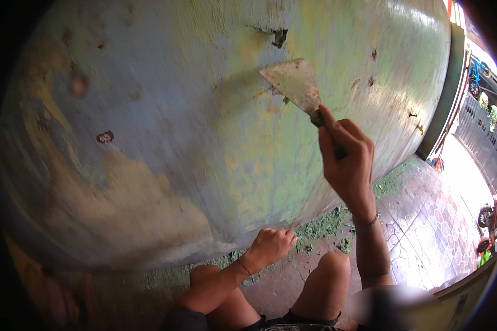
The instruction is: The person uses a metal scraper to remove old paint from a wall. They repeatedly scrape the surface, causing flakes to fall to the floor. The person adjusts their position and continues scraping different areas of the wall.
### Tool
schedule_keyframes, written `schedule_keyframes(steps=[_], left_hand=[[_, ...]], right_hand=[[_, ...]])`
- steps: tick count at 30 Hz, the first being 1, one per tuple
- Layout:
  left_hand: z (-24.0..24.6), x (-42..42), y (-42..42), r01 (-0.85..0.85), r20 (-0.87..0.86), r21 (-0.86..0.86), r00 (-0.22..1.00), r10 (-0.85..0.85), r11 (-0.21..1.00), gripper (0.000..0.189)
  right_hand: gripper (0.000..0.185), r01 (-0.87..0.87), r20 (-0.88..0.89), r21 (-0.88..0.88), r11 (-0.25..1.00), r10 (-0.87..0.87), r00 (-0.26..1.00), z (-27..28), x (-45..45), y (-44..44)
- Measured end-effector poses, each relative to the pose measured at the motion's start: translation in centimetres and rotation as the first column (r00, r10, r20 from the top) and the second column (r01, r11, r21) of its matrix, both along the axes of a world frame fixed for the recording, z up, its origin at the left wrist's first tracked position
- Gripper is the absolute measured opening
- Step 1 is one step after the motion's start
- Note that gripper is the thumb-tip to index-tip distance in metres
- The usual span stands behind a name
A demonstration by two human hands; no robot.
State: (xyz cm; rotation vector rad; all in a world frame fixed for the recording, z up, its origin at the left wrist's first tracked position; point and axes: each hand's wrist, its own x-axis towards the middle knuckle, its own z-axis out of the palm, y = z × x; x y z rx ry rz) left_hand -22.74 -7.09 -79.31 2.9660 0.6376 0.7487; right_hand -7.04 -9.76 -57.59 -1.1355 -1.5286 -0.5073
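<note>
My right hand (pixel 348 161) is closed around the dark handle of a paint scraper (pixel 294 82), raised before a wall (pixel 182 124) with worn green, yellow and blue-grey paint. The broad, stained metal blade points up and left, just below a ragged hole (pixel 279 38) in the wall's surface. Whether the blade touches the wall cannot be told. My left hand (pixel 271 246) hangs low near the wall's foot, above my knees, with its fingers curled and no object visible in it.
Green paint flakes (pixel 323 225) lie along the wall's base on the floor (pixel 273 289). A small yellow tap (pixel 420 129) juts from the wall at right. Beyond a pillar (pixel 443 95) are a metal gate (pixel 476 132), a blue bicycle (pixel 475 76) and wheeled items at lower right.
</note>
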Motion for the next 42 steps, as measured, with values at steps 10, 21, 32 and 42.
schedule_keyframes(steps=[10, 21, 32, 42], left_hand=[[0.8, -1.0, 0.3, 0.002, 0.043, -0.017, 0.999, -0.002, 1.000, 0.020], [0.5, -1.1, 0.0, 0.000, 0.025, 0.006, 1.000, 0.000, 1.000, 0.020], [0.4, -0.4, -1.2, 0.068, 0.022, 0.012, 0.997, -0.068, 0.998, 0.018], [0.0, -0.8, -1.5, 0.085, -0.035, -0.004, 0.996, -0.085, 0.996, 0.019]], right_hand=[[0.032, 0.202, 0.025, -0.027, 0.979, -0.201, 0.979, -0.9, -5.1, 2.4], [0.031, 0.154, 0.098, -0.054, 0.987, -0.148, 0.984, -0.4, -3.2, 1.2], [0.032, 0.194, 0.145, 0.071, 0.979, -0.202, 0.968, 0.3, -2.0, 4.4], [0.032, -0.008, 0.037, 0.091, 0.996, 0.005, 0.999, 2.3, -1.3, 4.5]])
